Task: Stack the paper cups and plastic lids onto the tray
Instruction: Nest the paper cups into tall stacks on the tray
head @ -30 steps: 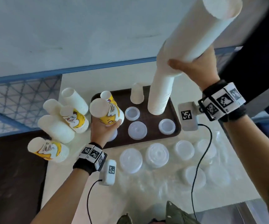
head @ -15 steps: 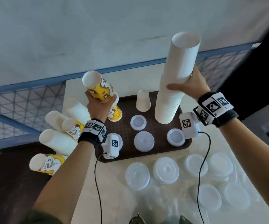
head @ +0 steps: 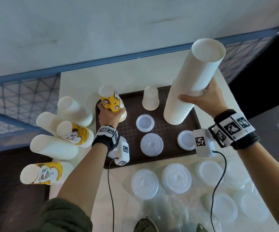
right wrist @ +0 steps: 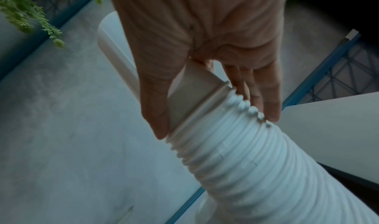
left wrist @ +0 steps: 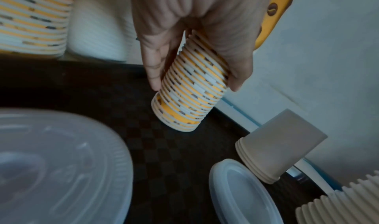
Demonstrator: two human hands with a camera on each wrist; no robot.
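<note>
A dark brown tray sits mid-table. My left hand grips a yellow printed cup stack, bottoms up, its rims standing on the tray's far left corner. My right hand grips a tall white cup stack that stands tilted on the tray's right side. A short white cup stack stands upside down at the tray's back. Three plastic lids lie on the tray. Several more lids lie on the table in front.
Several white and yellow cup stacks lie on their sides left of the tray. A blue wire fence runs behind and to the left. A dark surface lies at the lower left. Crinkled clear plastic wrap lies under the loose lids.
My left hand carried the yellow cup stack from the tray's front left to its far left corner and set it down. My right hand lowered the upper white cups onto the tall stack.
</note>
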